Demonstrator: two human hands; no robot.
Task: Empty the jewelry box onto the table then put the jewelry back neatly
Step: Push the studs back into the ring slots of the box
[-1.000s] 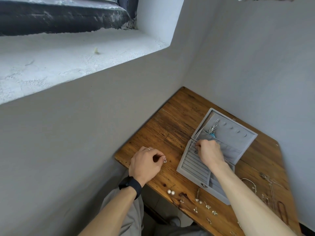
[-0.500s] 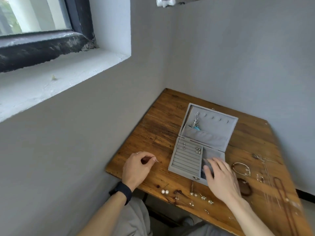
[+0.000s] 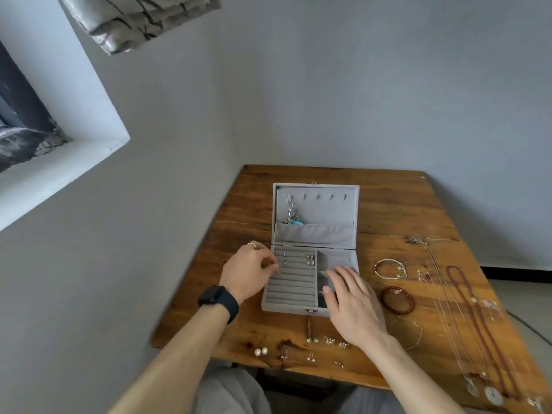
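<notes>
A wooden desk (image 3: 388, 204) sits in a grey-walled corner, the open jewelry box (image 3: 313, 252) at its middle. In the head view, the left hand (image 3: 248, 273) has come from the bare desk to the ring rolls (image 3: 291, 285), its grip pinched on a small earring (image 3: 278, 271). The right hand (image 3: 352, 306) has left the rolls and lies flat and released over the right compartment. Refilling is underway; bracelets (image 3: 389, 268) and necklaces (image 3: 478, 321) wait outside

Jewelry box (image 3: 313, 234) mid-table (image 3: 388, 204); necklaces (image 3: 478, 324) right.
</notes>
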